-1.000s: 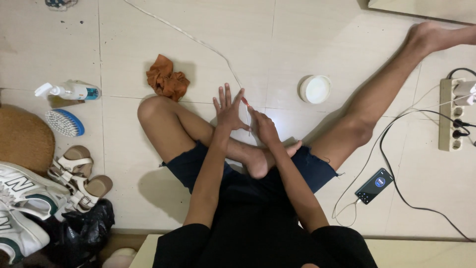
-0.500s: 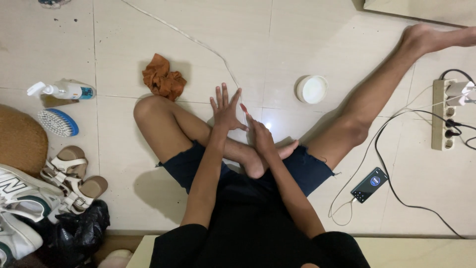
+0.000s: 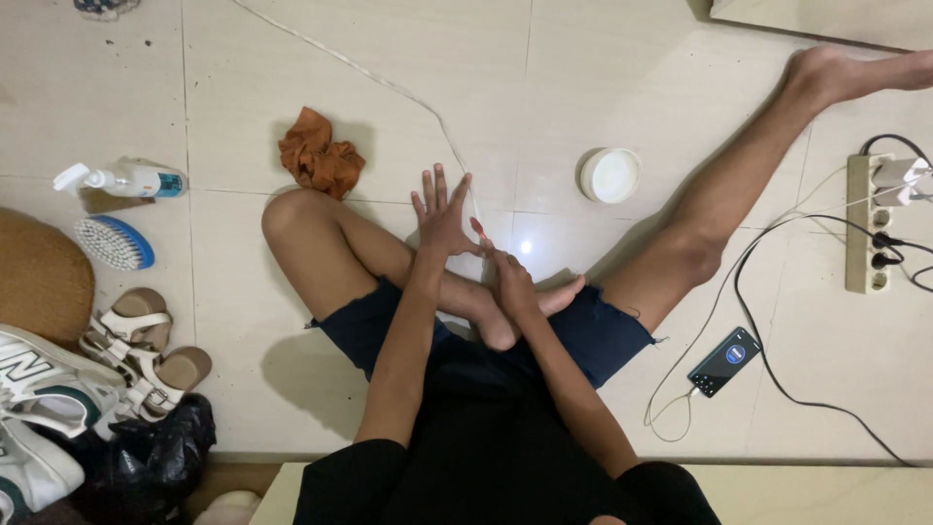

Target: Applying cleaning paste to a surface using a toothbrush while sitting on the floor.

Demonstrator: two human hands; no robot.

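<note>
I sit on a pale tiled floor, my left leg folded and my right leg stretched out to the far right. My left hand is held up flat over the folded leg with its fingers spread, holding nothing. My right hand is just to its right, fingers pinched on a small red-tipped stick. The tip of the stick touches the thumb side of my left hand. The rest of the stick is hidden in my fingers.
An orange cloth lies beyond my knee and a round white tub sits to the right. At left are a spray bottle, blue brush, sandals, sneakers. At right, a phone is cabled to a power strip.
Both hands keep nearly the same pose over the folded leg. The view has slid slightly, so things on the floor sit a little differently in the frame.
</note>
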